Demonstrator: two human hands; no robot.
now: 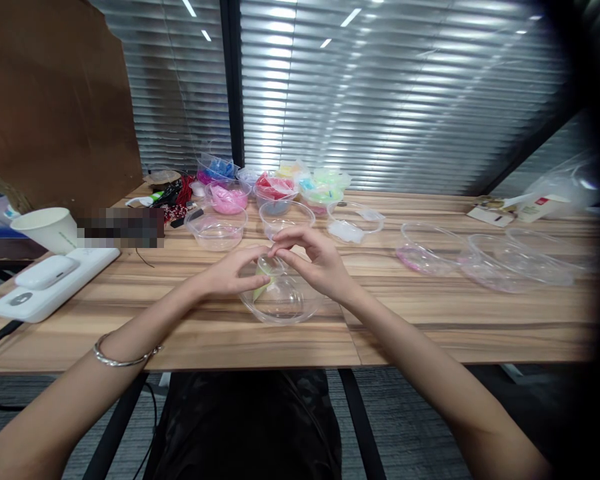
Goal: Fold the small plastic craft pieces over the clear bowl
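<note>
My left hand (235, 270) and my right hand (314, 263) meet at the fingertips above a round clear plastic bowl (280, 313) near the front of the table. Between the thumb and fingers of my left hand is a small clear plastic piece with a yellow-green patch (263, 285); its kind is hard to make out. The fingers of my right hand are bent, with their tips pressed together at the top of that piece. Just behind my hands stand two more clear bowls, one at the left (217, 230) and one in the middle (287, 215).
Bowls of pink (229, 199), red (275, 187) and pale green (325, 187) material stand at the back. Several clear bowls (500, 267) stand at the right. A paper cup (47, 229) and a white power strip (55, 283) are at the left, by a brown board (55, 100).
</note>
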